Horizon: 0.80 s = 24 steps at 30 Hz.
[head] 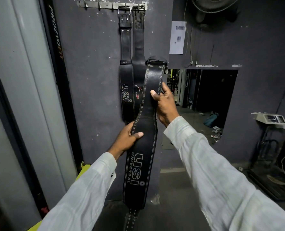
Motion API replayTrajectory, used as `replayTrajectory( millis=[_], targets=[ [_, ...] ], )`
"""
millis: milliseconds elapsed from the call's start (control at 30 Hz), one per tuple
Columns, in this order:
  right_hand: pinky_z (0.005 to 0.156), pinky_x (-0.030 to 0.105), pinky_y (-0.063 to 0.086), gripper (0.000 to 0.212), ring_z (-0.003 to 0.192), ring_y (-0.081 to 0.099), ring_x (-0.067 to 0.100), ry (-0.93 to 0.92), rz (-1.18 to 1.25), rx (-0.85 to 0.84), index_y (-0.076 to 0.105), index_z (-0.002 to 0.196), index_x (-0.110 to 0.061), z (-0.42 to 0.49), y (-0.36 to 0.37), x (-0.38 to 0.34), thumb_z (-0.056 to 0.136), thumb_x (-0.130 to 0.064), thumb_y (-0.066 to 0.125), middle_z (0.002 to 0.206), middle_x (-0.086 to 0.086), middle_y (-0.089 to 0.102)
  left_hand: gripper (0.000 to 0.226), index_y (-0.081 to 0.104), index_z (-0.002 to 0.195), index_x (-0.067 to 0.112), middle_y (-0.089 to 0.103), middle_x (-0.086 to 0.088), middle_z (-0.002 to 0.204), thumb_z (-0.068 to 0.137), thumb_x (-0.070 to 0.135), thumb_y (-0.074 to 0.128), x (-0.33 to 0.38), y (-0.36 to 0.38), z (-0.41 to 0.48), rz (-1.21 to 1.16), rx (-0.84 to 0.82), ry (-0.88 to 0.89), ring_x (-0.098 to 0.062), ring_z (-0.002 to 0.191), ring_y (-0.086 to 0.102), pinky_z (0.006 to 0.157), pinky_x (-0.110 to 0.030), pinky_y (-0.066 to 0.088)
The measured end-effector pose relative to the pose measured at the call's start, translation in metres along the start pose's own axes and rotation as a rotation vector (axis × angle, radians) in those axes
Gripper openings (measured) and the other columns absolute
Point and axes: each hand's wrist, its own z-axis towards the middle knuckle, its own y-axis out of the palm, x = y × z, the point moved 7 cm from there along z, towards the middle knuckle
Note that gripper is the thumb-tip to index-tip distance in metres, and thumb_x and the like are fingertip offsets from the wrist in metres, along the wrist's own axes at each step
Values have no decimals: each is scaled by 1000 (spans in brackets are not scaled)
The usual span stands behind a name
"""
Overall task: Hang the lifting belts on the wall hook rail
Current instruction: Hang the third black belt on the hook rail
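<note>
head view: a black lifting belt (147, 105) with pale stitching and "usi universal" lettering is held up in front of a dark wall (91, 64). it is tilted, its upper end close to the lower parts of two hanging belts and its lower end dangling toward the floor. the left hand (126, 139) grips the belt's left edge about mid-length, thumb across the front and fingers curled behind. the right hand (165, 105) grips the right edge higher up, thumb pressed on the front and fingers wrapped round the back. both arms wear light sleeves (213, 164). high on the wall is the metal hook rail (105, 5). a first hung belt (125, 80) with the same lettering hangs from it by a silver buckle, and a second hung belt (138, 47) hangs just beside it on the right. a fan (211, 7) sits at the top right, with a sheet of paper (177, 37) stuck to the wall below it.
</note>
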Motion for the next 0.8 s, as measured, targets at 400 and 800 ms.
replayTrajectory(
  millis=[400, 800],
  targets=[
    [75, 36, 61, 45, 84, 70, 19, -31, 85, -36, 62, 114, -20, 8, 7, -11, 91, 16, 47, 101, 7, 72, 44, 58, 126, 14, 70, 3, 111, 87, -4, 66, -25, -6, -23, 18, -41, -93, -5, 95, 69, 87, -19, 56],
    [85, 42, 58, 48, 90, 69, 22, -39, 76, -66, 56, 128, -11, 21, 25, -24, 91, 17, 46, 102, 7, 72, 31, 64, 106, 26, 74, 1, 105, 84, 5, 72, -69, -11, -50, 184, -44, -170, -13, 98, 70, 91, -30, 55]
  ],
)
